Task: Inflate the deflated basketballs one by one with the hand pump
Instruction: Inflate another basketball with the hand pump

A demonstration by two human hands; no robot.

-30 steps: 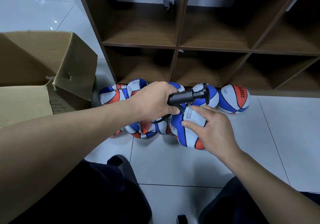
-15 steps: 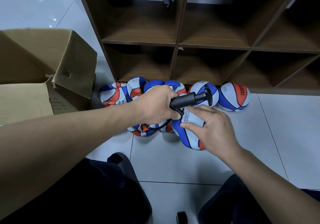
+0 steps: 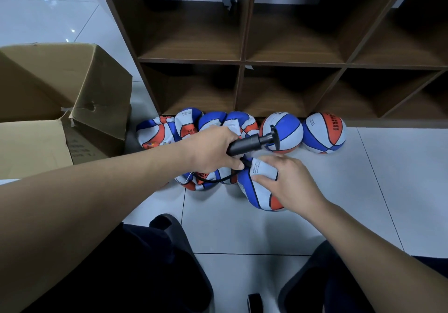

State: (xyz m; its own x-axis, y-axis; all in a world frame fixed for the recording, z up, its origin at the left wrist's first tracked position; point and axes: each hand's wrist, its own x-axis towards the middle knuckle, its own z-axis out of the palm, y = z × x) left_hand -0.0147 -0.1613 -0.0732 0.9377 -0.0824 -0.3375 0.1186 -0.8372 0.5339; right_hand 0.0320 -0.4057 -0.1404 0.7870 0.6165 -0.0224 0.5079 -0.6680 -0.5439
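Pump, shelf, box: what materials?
Pump: probably plastic, matte black, moulded T-handle, held by the left hand. Shelf: wood or laminate, dark brown grain, satin. Box: corrugated cardboard, dull tan, torn flap.

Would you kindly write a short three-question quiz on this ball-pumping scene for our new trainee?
1. True or false: the left hand holds the pump.
2. What does the right hand rest on?
3. How many fully round balls stand at the shelf's foot: A one, B two, C four?

Key: 1 true. 2 the flat ball on the floor. 3 B, round ball and its neighbour.
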